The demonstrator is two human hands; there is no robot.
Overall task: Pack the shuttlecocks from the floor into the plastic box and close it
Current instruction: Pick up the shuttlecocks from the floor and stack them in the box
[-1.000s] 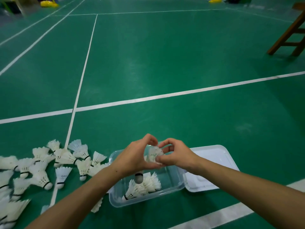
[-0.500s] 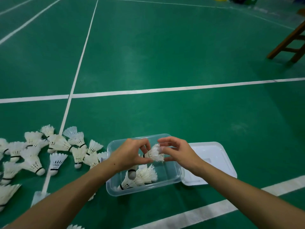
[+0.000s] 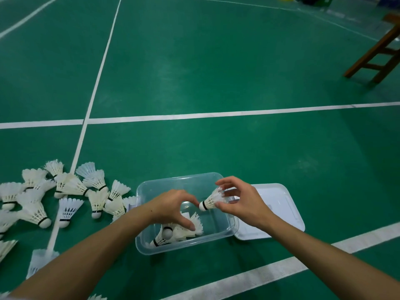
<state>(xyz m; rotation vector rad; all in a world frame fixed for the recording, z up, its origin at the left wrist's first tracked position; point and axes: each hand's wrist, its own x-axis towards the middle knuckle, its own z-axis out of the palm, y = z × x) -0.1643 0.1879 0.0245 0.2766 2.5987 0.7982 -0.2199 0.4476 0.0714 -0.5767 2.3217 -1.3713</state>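
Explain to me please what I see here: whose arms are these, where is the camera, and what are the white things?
The camera sits on a person's head and looks down, so both bare arms belong to that person; there is no machine. The floor is a green badminton court with white lines. The right hand pinches one feather shuttlecock above a clear plastic box. The left hand hovers over the box with curled fingers and holds nothing I can see. A few shuttlecocks already lie inside. Many more lie on the floor to the left. The white lid lies right of the box.
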